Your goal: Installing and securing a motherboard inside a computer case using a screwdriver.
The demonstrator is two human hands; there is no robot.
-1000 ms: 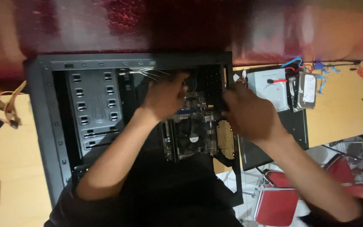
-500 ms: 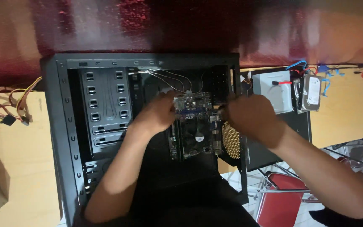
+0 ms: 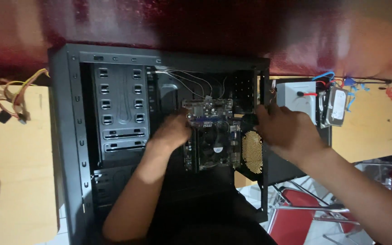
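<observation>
We see a computer case (image 3: 75, 136) of matt black metal. The board (image 3: 212, 136) inside looks hard and bumpy. The hard drive (image 3: 336, 106) is shiny metal. The worktop (image 3: 19, 181) is smooth, pale wood.

**Computer repair bench, informal workshop**

An opened black computer case (image 3: 82, 136) is laid flat on a pale wooden tabletop (image 3: 19, 181). Loose coloured power cables (image 3: 10, 97), a bare hard drive (image 3: 336, 106) and a grey power supply (image 3: 296, 97) are scattered alongside. Red chairs (image 3: 296, 218) are seen below.
</observation>
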